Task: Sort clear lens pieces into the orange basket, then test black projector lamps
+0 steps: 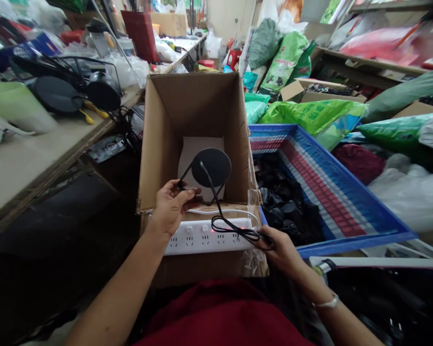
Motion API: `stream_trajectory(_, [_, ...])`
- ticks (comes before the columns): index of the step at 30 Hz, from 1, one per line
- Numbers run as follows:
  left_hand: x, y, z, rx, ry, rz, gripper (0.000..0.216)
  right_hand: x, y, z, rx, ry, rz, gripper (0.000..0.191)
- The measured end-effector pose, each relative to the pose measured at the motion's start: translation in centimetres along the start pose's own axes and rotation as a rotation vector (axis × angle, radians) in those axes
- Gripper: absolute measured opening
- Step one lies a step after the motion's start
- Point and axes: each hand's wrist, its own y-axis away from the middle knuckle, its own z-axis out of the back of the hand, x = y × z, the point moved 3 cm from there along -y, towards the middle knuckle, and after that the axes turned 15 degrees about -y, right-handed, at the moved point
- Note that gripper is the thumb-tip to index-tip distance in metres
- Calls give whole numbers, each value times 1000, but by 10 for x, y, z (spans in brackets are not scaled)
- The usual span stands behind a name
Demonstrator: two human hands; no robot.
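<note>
Over the open cardboard box is a black device with a round flat disc and a bent wire frame; its exact kind I cannot make out. My left hand pinches the wire frame at its left side. A black cord runs from the disc down to a looped bundle, and my right hand grips the bundle's right end. Below the device, a white power strip with lit red lights lies across the box's near side. A pale sheet of cardboard rests inside the box.
To the right, a blue-rimmed crate holds several dark parts. A worktable on the left carries similar black discs and a green-white container. Filled green bags lie behind the crate.
</note>
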Motion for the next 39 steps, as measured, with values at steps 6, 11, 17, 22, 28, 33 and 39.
stream_trajectory(6, [-6,17,18,2,-18,-20,32,23,5,31,85,-93,76,31])
stream_trajectory(11, [-6,19,23,-24,4,-5,29,32,-11,18,57,-485,-197,26])
stream_trajectory(17, [-3,20,26,-34,5,-7,33,34,-24,6,115,-428,-67,14])
stream_trajectory(22, [2,20,30,-51,30,13,33,47,-30,10,190,-363,89,16])
stream_trajectory(28, [10,17,34,-48,34,21,35,55,-32,-6,348,-162,294,22])
stream_trajectory(33, [18,12,36,-31,86,28,38,39,-24,-27,287,-92,332,12])
stream_trajectory(39, [21,9,34,48,130,-1,38,24,-20,-34,69,-164,399,18])
